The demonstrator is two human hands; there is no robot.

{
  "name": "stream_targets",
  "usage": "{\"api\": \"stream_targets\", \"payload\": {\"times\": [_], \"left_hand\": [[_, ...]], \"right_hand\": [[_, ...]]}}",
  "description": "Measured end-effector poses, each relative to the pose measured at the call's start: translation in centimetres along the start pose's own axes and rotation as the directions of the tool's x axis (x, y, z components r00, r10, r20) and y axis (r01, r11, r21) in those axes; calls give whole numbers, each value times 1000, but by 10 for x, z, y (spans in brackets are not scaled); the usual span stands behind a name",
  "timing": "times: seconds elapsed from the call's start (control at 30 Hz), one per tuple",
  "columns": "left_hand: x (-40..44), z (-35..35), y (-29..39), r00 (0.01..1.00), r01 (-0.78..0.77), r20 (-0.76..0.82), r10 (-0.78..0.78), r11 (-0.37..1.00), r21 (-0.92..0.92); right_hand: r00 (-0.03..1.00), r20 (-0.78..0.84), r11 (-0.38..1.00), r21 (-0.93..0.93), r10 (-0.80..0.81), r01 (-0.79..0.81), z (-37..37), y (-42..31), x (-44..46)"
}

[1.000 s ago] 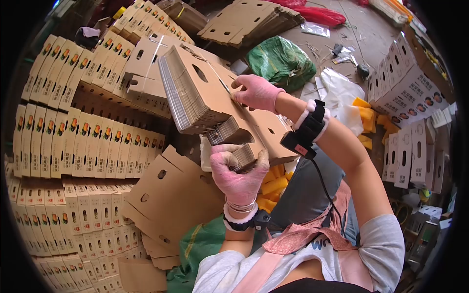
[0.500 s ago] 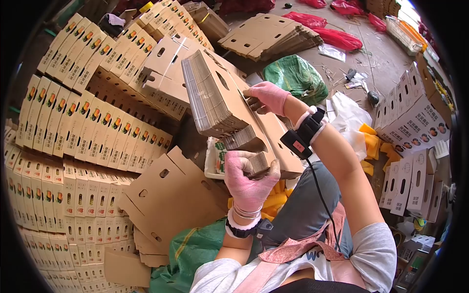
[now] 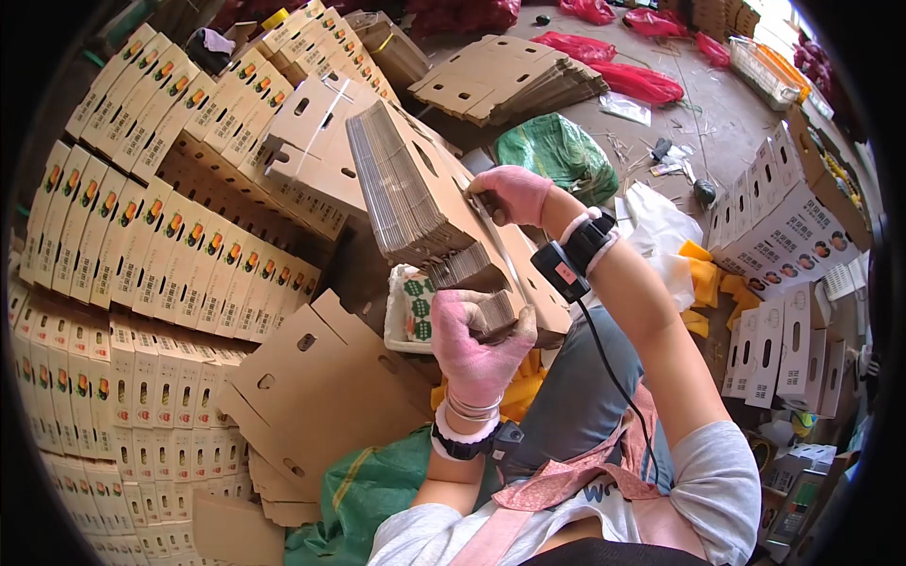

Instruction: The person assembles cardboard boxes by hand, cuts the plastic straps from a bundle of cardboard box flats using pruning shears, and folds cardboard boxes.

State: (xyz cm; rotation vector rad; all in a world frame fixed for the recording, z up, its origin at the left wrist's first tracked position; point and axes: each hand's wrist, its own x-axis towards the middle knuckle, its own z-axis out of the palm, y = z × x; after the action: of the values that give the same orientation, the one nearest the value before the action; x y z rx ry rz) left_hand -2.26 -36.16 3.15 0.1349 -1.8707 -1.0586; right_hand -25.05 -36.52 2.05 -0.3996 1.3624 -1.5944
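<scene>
Cardboard stack stays clenched in the left hand while, farther out, the right hand has curled inward against it, grip unclear, keeping work two-handed.

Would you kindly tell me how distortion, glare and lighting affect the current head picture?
Head view: wide-angle distortion bows the rows of printed cartons, inside a rounded black border; glare washes out the far upper right; the cardboard stack, left hand and right hand look well lit; dark shadow lies left of the stack.

One held stack, two gloves, two green sacks
</scene>
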Motion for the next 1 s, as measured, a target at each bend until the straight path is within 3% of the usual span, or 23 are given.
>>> {"api": "stream_targets", "payload": {"times": [0.07,0.17,0.2,0.23,0.3,0.37,0.43,0.6,0.7,0.8,1.0], "left_hand": [[-1,-2,-2,1000,6,8,-6,1000,2],[-2,-4,-2,1000,14,15,-14,1000,20],[-2,-3,-2,1000,17,17,-17,1000,26],[-3,-2,-2,999,42,6,-42,999,11],[-6,-1,-6,995,95,-6,-95,995,-25],[-7,-2,-10,999,32,17,-32,999,-10],[-6,0,-10,1000,22,-11,-22,997,-75],[7,-16,-1,970,-90,229,87,996,5],[10,-17,-4,954,-162,261,149,986,29],[9,-17,-5,959,-121,261,107,992,39],[12,-16,-7,945,-181,286,158,982,56]], "right_hand": [[998,15,988,143,57,-59,3,3,1],[986,148,976,192,73,-101,-2,2,-5],[986,162,982,175,37,-65,1,0,-14],[963,250,983,173,-101,58,-3,5,-17],[952,235,953,273,-197,130,0,16,-20],[933,256,924,350,-252,153,-3,25,-17],[927,255,916,363,-273,170,-5,29,-17],[956,103,894,394,-276,216,2,32,-19],[961,37,900,361,-275,244,4,29,-24],[958,24,910,319,-286,264,2,29,-22],[943,23,902,300,-333,311,2,31,-21]]}}
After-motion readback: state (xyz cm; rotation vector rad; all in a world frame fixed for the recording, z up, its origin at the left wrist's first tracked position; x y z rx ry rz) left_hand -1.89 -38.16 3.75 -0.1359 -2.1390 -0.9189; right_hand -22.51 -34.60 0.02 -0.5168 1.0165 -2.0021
